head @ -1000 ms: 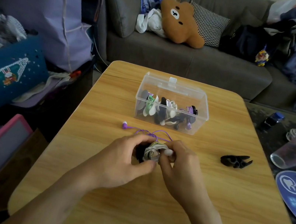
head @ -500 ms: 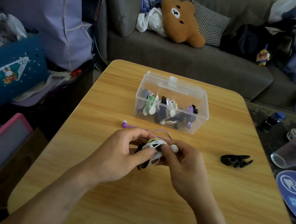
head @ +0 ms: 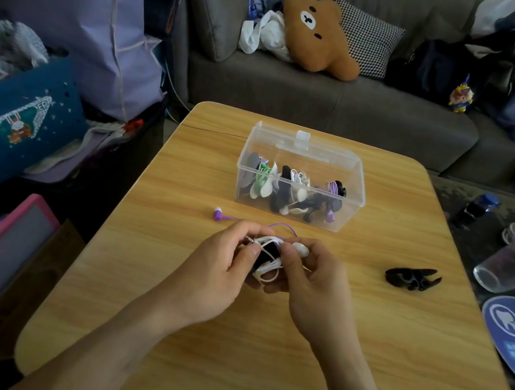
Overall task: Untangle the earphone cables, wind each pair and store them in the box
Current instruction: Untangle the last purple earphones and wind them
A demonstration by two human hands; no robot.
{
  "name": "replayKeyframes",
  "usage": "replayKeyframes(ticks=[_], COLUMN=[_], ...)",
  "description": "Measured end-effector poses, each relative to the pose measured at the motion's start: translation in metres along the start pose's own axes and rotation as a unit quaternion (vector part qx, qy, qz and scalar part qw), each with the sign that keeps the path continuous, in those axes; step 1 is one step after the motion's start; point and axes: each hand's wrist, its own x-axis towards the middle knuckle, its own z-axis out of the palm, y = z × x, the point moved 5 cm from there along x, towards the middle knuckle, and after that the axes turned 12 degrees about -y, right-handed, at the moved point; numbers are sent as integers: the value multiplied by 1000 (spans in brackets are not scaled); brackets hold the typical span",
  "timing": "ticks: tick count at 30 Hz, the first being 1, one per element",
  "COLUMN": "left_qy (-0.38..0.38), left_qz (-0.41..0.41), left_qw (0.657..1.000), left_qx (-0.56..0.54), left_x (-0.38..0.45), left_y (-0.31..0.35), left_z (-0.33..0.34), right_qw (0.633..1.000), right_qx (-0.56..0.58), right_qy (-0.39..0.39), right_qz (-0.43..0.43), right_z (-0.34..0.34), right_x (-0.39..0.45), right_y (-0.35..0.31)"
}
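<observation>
both the left hand [head: 221, 266] and right hand [head: 310, 280] curled around the white earphones [head: 268, 257] above the table [head: 259, 347], clear box [head: 301, 176] beyond

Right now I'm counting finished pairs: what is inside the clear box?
The clear box holds several wound earphone bundles, white, green, purple and black, on winders. They overlap, so an exact count is hidden.

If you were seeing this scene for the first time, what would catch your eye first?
Both hands meet over the middle of the wooden table: the left hand and right hand grip a white earphone bundle. Just beyond stands a clear plastic box of wound earphones. A brown bear cushion lies on the sofa behind.
</observation>
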Motion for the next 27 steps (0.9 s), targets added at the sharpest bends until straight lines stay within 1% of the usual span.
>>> replayKeyframes(ticks=[3,5,8,10,14,18,21,27], left_qy=[25,40,43,31,10,22,20,18], left_qz=[12,16,14,7,-1,-1,-3,2], left_qw=[997,996,994,994,994,996,998,1000], left_qx=[65,84,97,109,112,83,57,7], left_x=[1,2,3,4,2,2,2,3], left_y=[2,4,6,5,5,5,6,6], left_z=[-2,-3,-4,-3,-2,-7,-8,-10], right_qw=[994,986,974,970,977,989,988,994], right_qx=[97,160,223,239,214,150,149,80], right_qy=[-31,-39,-33,-15,11,-17,-41,-33], right_qz=[31,37,36,30,6,10,5,-61], right_z=[0,0,1,2,1,-1,-2,-1], right_x=[-1,-2,-4,-4,-4,-4,-6,-10], right_y=[0,-1,1,3,2,-2,-9,-23])
